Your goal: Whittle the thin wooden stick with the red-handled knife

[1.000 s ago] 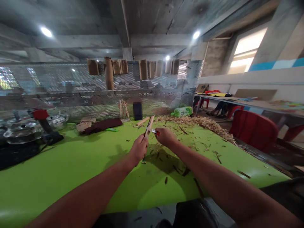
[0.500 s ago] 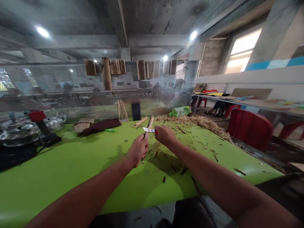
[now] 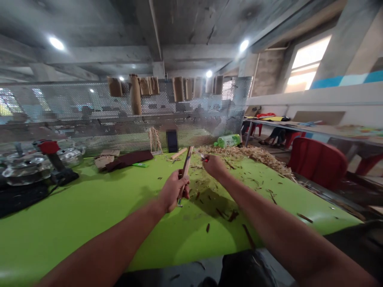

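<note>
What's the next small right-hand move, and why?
Probably move the right hand left to set the knife against the stick: the knife is clear of it, on its right, while the left hand grips the stick's lower part, leaving the upper part exposed.

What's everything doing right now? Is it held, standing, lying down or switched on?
left hand: closed around the stick
stick: held, tilted
right hand: closed on the knife
knife: held, apart from the stick
bottle: lying on its side
wood shavings: heaped and scattered
drill: standing
chair: upright
ceiling lights: on
</note>
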A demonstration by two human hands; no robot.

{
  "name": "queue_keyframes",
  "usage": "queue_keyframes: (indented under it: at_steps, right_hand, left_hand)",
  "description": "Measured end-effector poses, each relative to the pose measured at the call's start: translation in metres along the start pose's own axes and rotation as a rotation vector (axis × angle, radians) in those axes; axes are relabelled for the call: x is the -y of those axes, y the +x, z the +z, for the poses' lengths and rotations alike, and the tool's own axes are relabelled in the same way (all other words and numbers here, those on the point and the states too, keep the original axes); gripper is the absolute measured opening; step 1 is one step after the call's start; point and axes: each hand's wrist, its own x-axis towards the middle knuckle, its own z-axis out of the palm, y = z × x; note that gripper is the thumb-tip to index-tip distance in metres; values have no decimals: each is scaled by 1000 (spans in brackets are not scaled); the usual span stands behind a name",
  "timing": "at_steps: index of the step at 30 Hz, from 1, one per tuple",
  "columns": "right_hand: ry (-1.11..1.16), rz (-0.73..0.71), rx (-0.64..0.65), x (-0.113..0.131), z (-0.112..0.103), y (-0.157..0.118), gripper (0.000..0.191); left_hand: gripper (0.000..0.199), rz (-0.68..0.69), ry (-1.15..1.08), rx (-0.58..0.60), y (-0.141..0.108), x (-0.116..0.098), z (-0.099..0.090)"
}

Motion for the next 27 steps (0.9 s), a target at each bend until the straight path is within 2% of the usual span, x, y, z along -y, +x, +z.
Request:
queue_keyframes:
  at_steps: [4,8,12,17,20,23,25,27]
  right_hand:
    - [-99,-263,75,31,11,-26,29]
    - [-189,-305,121,35,12,-33,30]
    - [-235,-263,116,36,10,-34,31]
    - [-215,-205,82,29,8,-23,32]
    - [-157,-17,66,5,2,-1,30]
    - [-112,180,84,-24,-8,21,31]
    - [-84,234,52,-33,-13,27,33]
    - [-49,208,-18,-28,-12,22,36]
  left_hand:
    - [32,-21,-13,-44,7,4,-7]
    - [32,22,52,-46,6,3,-6]
    - [24,48,196,-73,4,-4,-1]
    - [17,17,196,-75,-4,-10,6]
    - [33,5,217,-10,-14,-12,11]
    - [50,62,264,83,-22,-13,16]
    - [53,88,266,90,-21,-14,16]
    - [50,84,271,29,-16,-14,12]
